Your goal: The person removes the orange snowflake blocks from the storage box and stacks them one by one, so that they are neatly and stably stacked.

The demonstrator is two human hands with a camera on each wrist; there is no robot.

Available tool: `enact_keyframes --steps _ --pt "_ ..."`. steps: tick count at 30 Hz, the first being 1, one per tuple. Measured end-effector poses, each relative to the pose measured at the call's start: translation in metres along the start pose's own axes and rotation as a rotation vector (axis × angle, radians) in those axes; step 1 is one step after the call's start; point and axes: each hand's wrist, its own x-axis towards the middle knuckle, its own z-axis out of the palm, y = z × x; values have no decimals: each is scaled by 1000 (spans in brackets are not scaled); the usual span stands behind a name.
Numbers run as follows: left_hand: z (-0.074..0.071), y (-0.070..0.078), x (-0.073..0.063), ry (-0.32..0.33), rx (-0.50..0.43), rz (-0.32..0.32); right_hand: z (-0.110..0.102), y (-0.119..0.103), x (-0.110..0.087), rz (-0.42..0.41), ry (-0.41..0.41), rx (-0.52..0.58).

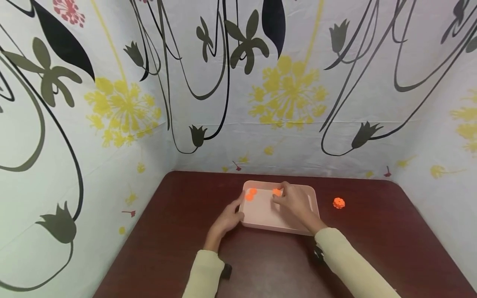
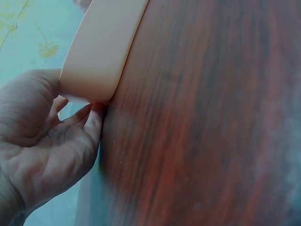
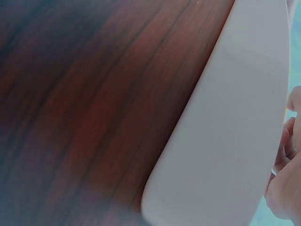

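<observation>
A pale pink rectangular tray [image 1: 258,213] lies on the table, its outer wall [image 3: 225,117] filling much of the right wrist view. My left hand [image 1: 226,218] grips the tray's left side; in the left wrist view, the thumb of that hand [image 2: 51,141] is at the rim and its fingertips are low against the wall. Over the tray's far part, my right hand [image 1: 294,200] pinches a small orange piece [image 1: 276,192] between thumb and fingers, which partly hide it. Several small round orange pieces [image 1: 250,194] lie close together in the tray's far left corner.
On the table right of the tray sits a bumpy orange cluster [image 1: 338,203]. The dark red-brown wooden table [image 1: 167,231] meets flower-patterned cloth walls [image 1: 238,140] at its back and sides.
</observation>
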Motion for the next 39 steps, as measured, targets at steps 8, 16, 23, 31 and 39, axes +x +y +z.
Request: enact_keyframes --steps 8,16,23,31,39 --pt "3 0 -1 11 -7 -24 -28 24 -19 -47 82 -77" --pt "3 -2 2 3 -17 -17 -65 52 -35 -47 111 -71" --pt "3 0 1 4 -12 -22 -87 79 -43 -18 137 -101" --pt "3 1 2 2 -3 -25 -100 111 -50 5 166 -106" --pt "3 1 1 9 -4 -30 -105 144 -56 29 193 -83"
